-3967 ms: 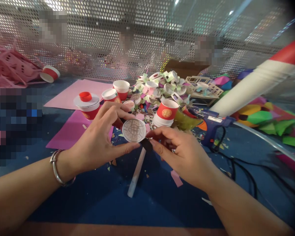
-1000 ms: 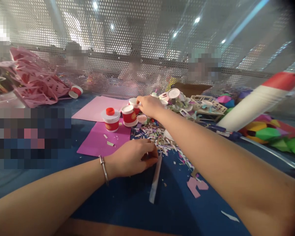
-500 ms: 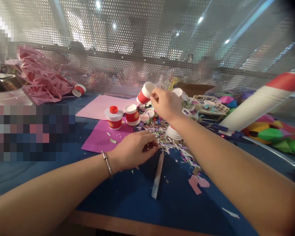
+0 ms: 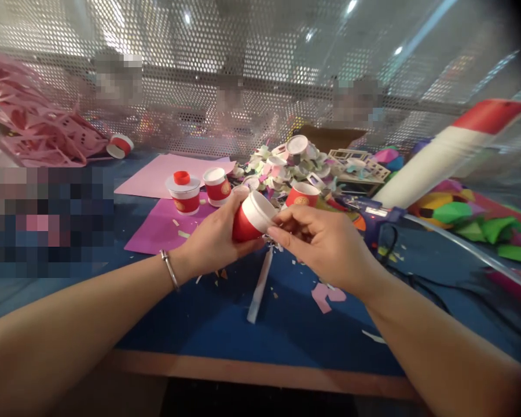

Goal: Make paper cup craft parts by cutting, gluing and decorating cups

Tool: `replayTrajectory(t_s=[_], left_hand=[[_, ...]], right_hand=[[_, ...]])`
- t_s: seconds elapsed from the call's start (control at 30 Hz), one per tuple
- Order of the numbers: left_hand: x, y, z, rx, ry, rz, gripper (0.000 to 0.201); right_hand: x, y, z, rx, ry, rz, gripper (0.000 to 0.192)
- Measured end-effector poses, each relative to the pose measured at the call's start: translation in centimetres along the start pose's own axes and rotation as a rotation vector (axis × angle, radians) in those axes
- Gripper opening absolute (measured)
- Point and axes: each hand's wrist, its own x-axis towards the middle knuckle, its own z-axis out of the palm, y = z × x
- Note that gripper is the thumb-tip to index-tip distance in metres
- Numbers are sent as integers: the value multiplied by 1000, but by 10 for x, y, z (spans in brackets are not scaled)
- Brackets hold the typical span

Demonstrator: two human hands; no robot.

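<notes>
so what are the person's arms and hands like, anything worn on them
Both forearms are bare, with no sleeves or gloves in view. The left hand has a thin silver metal bangle around its wrist. The right hand shows no ring, watch or bracelet. No markings are visible on either arm.

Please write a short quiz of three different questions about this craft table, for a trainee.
1. True or false: the left hand holds a green cup.
2. What lies on the blue table just below the hands? A) scissors B) a white glue stick C) a ruler
3. Fill in: the red bottle cap sits on top of a ____.

Key
1. False: both hands, left and right hand, hold a red paper cup, tilted on its side.
2. B, the glue stick.
3. Lidded cup.
</notes>
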Motion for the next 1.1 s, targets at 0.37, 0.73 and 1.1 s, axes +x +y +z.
replayTrajectory(t_s=[0.37, 0.73, 1.1], left_hand=[[5, 7, -14, 44, -283, -125, 77], [5, -9, -16, -134, -69, -88, 71], [3, -28, -9, -4, 40, -64, 68]], right_hand=[[-13, 15, -1, 191, -79, 40, 19], [-8, 29, -16, 78, 494, -68, 20], [-4, 36, -13, 195, 569, -76, 19]])
